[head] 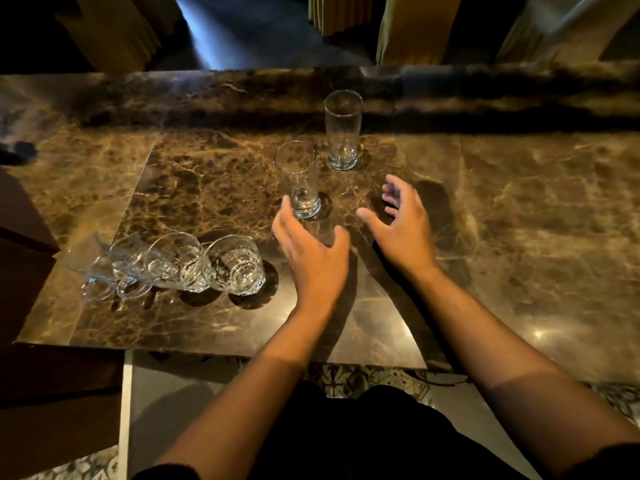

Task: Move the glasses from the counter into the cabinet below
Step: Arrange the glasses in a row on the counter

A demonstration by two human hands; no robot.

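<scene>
Nearest the camera, two bare forearms reach forward over the front edge of the dark brown veined marble desk (519,237), with patterned floor tiles (363,379) showing below that edge. The left hand (311,251) is spread wide and holds nothing, its thumb out to the right and its fingertips just beside the base of the nearer tall clear straight-sided glass (299,180); whether they touch it I cannot tell. The right hand (401,220) is likewise wide and holding nothing, fingers loosely curved, hovering over bare marble to the right of that glass and apart from it. To the left of the hands, near the front of the desk, a row of short clear cut-glass handled cups (180,265) stands close together, touching one another; the one at the left end is blurred, so their number is hard to tell. All look empty. The nearer tall glass stands upright and empty. Beyond it, slightly to the right, a second tall clear straight-sided glass (342,129) stands upright and empty, close to the raised marble ledge (485,88) at the back. Yellow-green pleated curtains (408,26) hang behind the desk.
</scene>
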